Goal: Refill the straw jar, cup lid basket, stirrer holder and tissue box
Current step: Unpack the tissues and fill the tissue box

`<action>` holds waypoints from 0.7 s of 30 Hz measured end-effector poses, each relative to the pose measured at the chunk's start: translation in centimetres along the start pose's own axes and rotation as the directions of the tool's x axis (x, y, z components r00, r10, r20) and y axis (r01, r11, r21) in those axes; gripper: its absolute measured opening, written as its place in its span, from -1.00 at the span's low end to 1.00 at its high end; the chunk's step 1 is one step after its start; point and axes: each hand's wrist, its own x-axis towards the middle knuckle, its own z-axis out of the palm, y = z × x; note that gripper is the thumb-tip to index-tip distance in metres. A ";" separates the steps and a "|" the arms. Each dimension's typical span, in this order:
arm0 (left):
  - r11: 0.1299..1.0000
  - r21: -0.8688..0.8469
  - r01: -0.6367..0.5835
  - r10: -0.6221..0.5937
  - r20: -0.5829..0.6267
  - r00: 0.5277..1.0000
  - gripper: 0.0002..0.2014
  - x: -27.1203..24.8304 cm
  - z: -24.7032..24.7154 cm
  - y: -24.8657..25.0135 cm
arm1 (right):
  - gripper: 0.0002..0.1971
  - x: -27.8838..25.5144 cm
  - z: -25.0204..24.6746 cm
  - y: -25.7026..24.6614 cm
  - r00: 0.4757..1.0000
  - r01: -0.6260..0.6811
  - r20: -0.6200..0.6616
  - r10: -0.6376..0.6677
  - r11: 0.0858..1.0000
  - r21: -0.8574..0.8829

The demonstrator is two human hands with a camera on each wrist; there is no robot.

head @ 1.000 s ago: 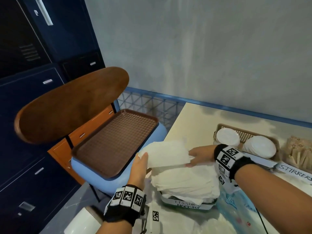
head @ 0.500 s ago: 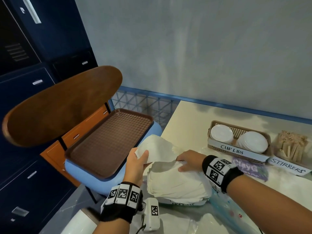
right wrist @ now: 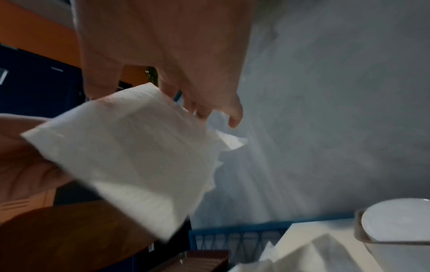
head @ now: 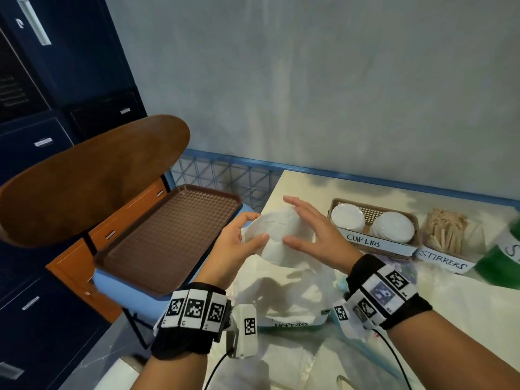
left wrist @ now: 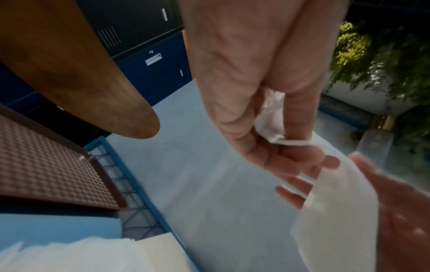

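My left hand (head: 246, 237) grips one end of a folded white napkin (head: 277, 235) and holds it up above the napkin box (head: 292, 322), which is piled with loose napkins (head: 284, 294). In the left wrist view the fingers (left wrist: 295, 114) pinch a bunched corner of the napkin (left wrist: 271, 117). My right hand (head: 309, 229) is open, its straight fingers spread against the napkin's right side. The right wrist view shows the napkin (right wrist: 130, 156) under those fingers (right wrist: 209, 104). Behind stand the cup lid basket (head: 405, 220), the stirrer holder (head: 447, 240) and a green jar (head: 501, 266).
A brown tray (head: 168, 235) lies on a blue chair seat left of the cream table (head: 298, 184). The chair's wooden backrest (head: 92, 178) rises further left, before dark blue lockers (head: 64, 66). A crumpled plastic bag (head: 351, 358) lies near the table's front. A grey wall stands behind.
My left hand has lifted the napkin higher above the pile. The right hand left the pile, rose and opened flat against the napkin. The green jar has come into view.
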 end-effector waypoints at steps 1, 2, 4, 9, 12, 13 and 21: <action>1.000 -0.018 -0.002 0.002 0.004 1.000 -0.71 -0.1 0.3 0.1 | -0.58 -0.3 0.0 -0.4 1.000 -0.012 -0.015 0.013 1.000 0.022; 1.000 -0.030 0.000 0.000 -0.011 1.000 -0.71 -0.2 0.5 -0.1 | -0.71 -0.7 -0.1 -0.7 0.998 -0.041 -0.049 0.045 0.997 0.071; 0.997 0.083 -0.005 0.012 -0.081 0.997 -0.71 -0.4 0.4 -1.0 | -0.82 -1.6 0.0 -0.4 0.977 -0.130 -0.148 0.154 0.978 0.160; 0.511 0.850 -0.132 -0.007 0.158 0.987 -0.66 -1.8 -0.1 -5.5 | -0.36 -4.0 0.0 2.3 0.870 -0.297 -0.332 0.364 0.925 0.237; 0.417 0.902 -0.117 -0.125 0.184 0.975 -0.64 -2.4 -0.1 -7.3 | -0.36 -4.9 0.5 2.8 0.882 -0.335 -0.311 0.354 0.935 0.114; 0.418 0.902 -0.107 -0.123 0.173 0.977 -0.66 -2.4 -0.2 -7.6 | -0.41 -5.1 0.8 3.1 0.887 -0.341 -0.309 0.342 0.938 0.061; 0.514 0.858 0.022 0.008 -0.030 1.000 -0.93 -2.1 0.1 -7.2 | -0.72 -6.0 2.0 2.6 0.925 -0.367 -0.258 0.280 0.838 -0.403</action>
